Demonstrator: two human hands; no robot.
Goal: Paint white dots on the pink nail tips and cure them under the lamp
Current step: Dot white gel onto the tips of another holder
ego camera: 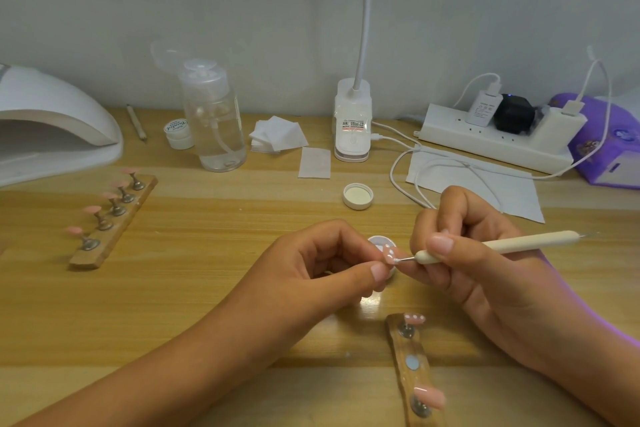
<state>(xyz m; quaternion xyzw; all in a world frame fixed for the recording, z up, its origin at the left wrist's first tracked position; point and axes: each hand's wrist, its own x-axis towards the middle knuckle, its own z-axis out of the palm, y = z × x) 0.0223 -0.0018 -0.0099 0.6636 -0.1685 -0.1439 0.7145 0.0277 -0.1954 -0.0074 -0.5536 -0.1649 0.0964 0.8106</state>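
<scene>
Two hands are held close together over the wooden table (173,270), seemingly so that each can be steadied against the other for fine work. A pink nail tip (390,253) is pinched between the thumb and curled fingers of the left hand (322,263), its face turned up towards the camera, and white dots are already seen on it. A cream dotting tool (485,244) is clamped between the thumb and fingers of the right hand (485,277). It is gripped low, near the metal point, presumably for control, and that point is set at the tip's lower edge. Just behind the tip a small open white pot (377,240) is kept, probably the white gel, within easy reach for reloading. Its lid (358,196) is laid aside further back. On the near holder strip (398,347) one dotted tip (414,318) is mounted, one magnet is left bare, likely the seat of the tip in hand, and one plain tip (429,397) is waiting. Five more pink tips (92,209) are stood on a second strip (114,222) at the left, beside the curing lamp (52,128). Dotting is judged to be at an early stage, and nothing is placed under the lamp.
</scene>
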